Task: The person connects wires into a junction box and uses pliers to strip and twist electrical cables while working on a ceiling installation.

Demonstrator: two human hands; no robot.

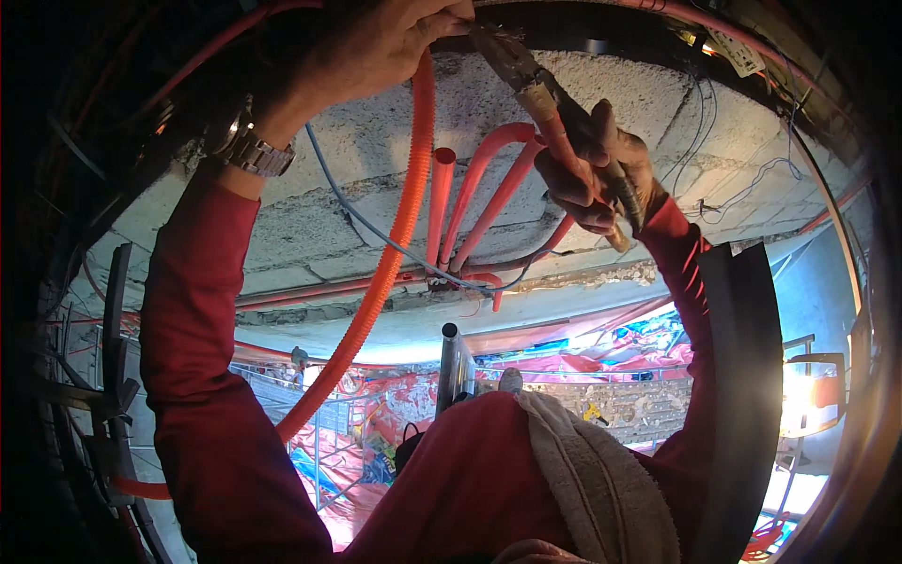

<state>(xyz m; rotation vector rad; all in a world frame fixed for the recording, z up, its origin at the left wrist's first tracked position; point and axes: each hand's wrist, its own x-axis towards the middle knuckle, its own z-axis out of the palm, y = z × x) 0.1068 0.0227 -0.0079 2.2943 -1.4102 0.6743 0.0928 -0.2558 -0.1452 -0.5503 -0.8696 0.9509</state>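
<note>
Both my arms are raised, in red sleeves. My right hand (606, 164) is wrapped round the handles of a pair of pliers (510, 62), whose worn metal jaws point up and to the left. Close to the jaw tips, the fingers of my left hand (390, 47) pinch together at the top of the view; what they hold is too dark to make out. Below that hand hangs an orange corrugated conduit (395, 249), curving down past my left sleeve. A thin grey cable (349, 202) loops behind the conduit.
Several smooth red pipes (465, 202) stand out of a rough pale block surface (376, 155). A metal tube (454, 362) rises in the middle. A dark strip (742, 385) passes by my right arm. A bright work lamp (810, 395) shines at right; thin wires (700, 132) hang at upper right.
</note>
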